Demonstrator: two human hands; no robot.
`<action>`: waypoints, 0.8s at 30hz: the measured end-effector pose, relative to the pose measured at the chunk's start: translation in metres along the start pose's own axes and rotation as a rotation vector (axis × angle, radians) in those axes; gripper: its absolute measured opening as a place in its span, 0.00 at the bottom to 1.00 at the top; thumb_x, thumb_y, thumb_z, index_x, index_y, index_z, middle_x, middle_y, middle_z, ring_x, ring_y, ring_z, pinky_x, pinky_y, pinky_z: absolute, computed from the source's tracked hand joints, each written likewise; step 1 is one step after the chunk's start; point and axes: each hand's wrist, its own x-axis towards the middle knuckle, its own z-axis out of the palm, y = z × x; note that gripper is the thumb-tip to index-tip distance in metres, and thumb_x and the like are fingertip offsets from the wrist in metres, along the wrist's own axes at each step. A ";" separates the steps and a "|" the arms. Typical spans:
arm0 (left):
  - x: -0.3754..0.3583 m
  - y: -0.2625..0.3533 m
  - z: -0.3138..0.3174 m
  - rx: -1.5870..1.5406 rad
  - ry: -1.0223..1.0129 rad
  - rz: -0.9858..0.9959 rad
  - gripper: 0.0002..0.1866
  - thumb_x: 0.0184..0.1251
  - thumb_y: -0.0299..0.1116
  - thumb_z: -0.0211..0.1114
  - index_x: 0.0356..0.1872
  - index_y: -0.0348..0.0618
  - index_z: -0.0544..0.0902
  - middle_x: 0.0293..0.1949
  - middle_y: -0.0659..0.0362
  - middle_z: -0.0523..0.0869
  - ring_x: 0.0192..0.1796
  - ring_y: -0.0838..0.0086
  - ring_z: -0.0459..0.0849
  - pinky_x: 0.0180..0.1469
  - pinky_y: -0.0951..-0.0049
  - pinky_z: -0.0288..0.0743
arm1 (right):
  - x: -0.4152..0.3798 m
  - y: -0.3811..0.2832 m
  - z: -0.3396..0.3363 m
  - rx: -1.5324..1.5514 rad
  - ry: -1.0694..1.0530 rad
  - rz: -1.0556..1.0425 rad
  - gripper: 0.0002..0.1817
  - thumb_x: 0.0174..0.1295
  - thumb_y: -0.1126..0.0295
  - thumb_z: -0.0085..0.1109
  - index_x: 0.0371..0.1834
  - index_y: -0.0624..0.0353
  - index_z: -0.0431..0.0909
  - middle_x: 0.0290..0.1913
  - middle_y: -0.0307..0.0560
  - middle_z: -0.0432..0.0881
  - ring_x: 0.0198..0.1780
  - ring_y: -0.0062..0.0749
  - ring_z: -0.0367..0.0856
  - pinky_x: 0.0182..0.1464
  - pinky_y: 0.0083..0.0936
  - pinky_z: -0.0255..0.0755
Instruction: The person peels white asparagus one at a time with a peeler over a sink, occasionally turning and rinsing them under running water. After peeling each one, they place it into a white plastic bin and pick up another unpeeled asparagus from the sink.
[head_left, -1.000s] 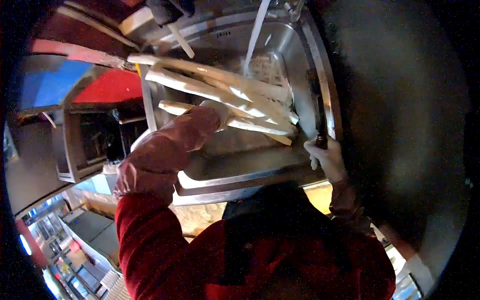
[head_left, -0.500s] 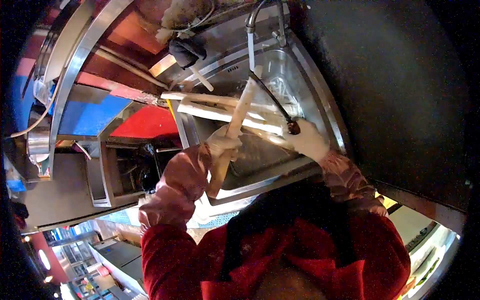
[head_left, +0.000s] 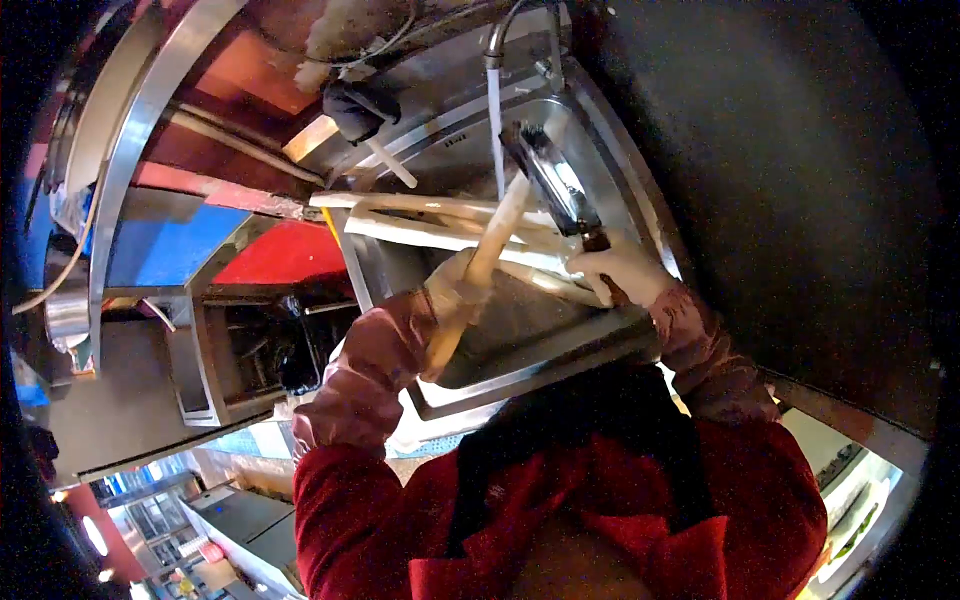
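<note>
Head cam: person's L hand (head_left: 456, 285) was curled round a pale stalk (head_left: 500, 228), clasping it abt midway; stalk slanted over the sink (head_left: 540, 372), lower end nr sink's near rim. R hand (head_left: 632, 272) was over sink's R part, fingers wrapped round handle of the knife (head_left: 562, 188); blade was right by stalk's upper end, contact unclear. Other stalks (head_left: 408, 230) lay across sink, ends reaching past its L rim. Tap (head_left: 494, 50) at sink's far side ran water (head_left: 495, 115) into it. Red panel (head_left: 280, 252) was L of sink.
</note>
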 end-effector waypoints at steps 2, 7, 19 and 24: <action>0.000 0.014 0.006 0.075 0.028 -0.014 0.32 0.50 0.31 0.69 0.57 0.42 0.63 0.28 0.61 0.74 0.22 0.75 0.76 0.21 0.75 0.75 | 0.002 -0.006 -0.002 0.015 0.034 -0.054 0.09 0.51 0.70 0.60 0.20 0.61 0.74 0.13 0.38 0.71 0.11 0.22 0.67 0.16 0.20 0.57; -0.008 0.021 0.012 0.172 0.009 0.026 0.30 0.53 0.26 0.62 0.59 0.39 0.63 0.30 0.60 0.75 0.23 0.76 0.76 0.20 0.76 0.73 | 0.037 0.043 -0.017 0.333 -0.271 0.005 0.07 0.55 0.68 0.58 0.24 0.59 0.74 0.13 0.34 0.68 0.11 0.19 0.64 0.14 0.18 0.54; -0.007 -0.021 0.011 -0.186 0.010 -0.052 0.29 0.50 0.23 0.63 0.57 0.39 0.67 0.25 0.61 0.75 0.18 0.76 0.74 0.16 0.76 0.70 | 0.044 0.116 -0.028 0.789 -0.421 0.244 0.08 0.55 0.67 0.58 0.27 0.61 0.76 0.12 0.36 0.64 0.10 0.21 0.59 0.16 0.21 0.57; -0.014 0.012 0.001 -0.284 -0.015 0.055 0.27 0.58 0.32 0.65 0.58 0.40 0.66 0.29 0.59 0.76 0.26 0.73 0.78 0.24 0.69 0.75 | 0.030 0.051 -0.010 0.044 -0.115 0.063 0.08 0.51 0.67 0.57 0.24 0.60 0.74 0.09 0.38 0.67 0.10 0.21 0.65 0.12 0.19 0.51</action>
